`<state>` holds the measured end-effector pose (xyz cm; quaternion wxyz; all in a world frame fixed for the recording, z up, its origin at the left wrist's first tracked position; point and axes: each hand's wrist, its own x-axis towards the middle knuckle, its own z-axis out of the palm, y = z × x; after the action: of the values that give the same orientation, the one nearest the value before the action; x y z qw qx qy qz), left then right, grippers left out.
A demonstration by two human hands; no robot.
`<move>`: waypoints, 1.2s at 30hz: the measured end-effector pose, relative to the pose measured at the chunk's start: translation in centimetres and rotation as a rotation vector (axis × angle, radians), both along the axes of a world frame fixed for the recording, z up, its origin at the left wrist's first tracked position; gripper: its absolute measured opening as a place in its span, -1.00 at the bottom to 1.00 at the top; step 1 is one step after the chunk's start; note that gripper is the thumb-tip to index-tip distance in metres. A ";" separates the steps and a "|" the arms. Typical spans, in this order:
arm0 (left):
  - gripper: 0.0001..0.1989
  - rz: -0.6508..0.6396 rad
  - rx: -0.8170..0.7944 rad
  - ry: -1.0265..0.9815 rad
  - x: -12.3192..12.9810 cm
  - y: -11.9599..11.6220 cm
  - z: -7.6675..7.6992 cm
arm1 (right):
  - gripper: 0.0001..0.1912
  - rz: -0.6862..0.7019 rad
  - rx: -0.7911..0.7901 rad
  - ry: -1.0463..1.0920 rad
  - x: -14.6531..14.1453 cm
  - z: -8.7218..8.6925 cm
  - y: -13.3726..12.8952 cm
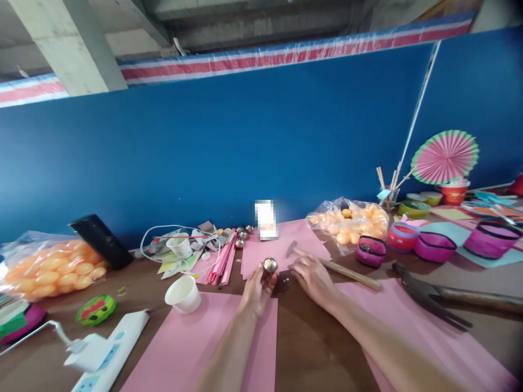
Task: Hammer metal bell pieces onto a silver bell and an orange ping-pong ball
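- Metal ball sits pinched in the fingertips of my left hand, lifted just above the worktop so I can see it clearly.
- Beside it, my right hand lies flat and open, holding nothing, its fingers near a wooden stick.
- Pink paper sheets cover the brown worktop; bags of orange balls line the blue wall behind.

Bright, even daylight, soft shadows under the arms on the surface. Wide-angle bending warps the edges — strongest at 3 and 9 o'clock — and the corners at 4 and 8 o'clock blur.
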<state>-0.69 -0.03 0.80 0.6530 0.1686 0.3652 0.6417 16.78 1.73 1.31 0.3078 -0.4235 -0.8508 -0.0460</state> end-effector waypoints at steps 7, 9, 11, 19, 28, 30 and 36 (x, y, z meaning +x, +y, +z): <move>-0.89 -0.024 0.005 0.037 0.4 -0.1 -0.2 | -0.79 0.176 -0.161 -0.037 -0.5 0.4 -0.4; -0.89 -0.043 0.019 0.043 0.4 -0.1 -0.3 | -0.79 0.185 -0.178 -0.051 -0.6 0.4 -0.4; -0.89 -0.055 0.032 0.045 0.4 -0.1 -0.3 | -0.79 0.184 -0.191 -0.051 -0.7 0.3 -0.3; -0.89 -0.063 0.040 0.057 0.3 0.0 -0.4 | -0.88 0.143 -0.188 0.004 -0.7 -0.7 -0.2; -0.85 -0.085 0.056 0.061 0.2 -0.1 -0.7 | -0.89 0.115 -0.225 0.119 -0.7 -1.1 -0.3; -0.84 -0.085 0.058 0.063 0.2 -0.2 -0.7 | -0.90 0.128 -0.211 0.132 -0.7 -1.0 -0.3; -0.82 -0.096 0.067 0.060 0.2 0.0 -0.7 | -0.92 0.179 -0.210 0.163 -0.7 -0.8 -0.4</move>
<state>-0.47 -0.04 0.11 0.6657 0.2268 0.3547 0.6161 16.08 1.37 0.54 0.3325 -0.3782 -0.8575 0.1055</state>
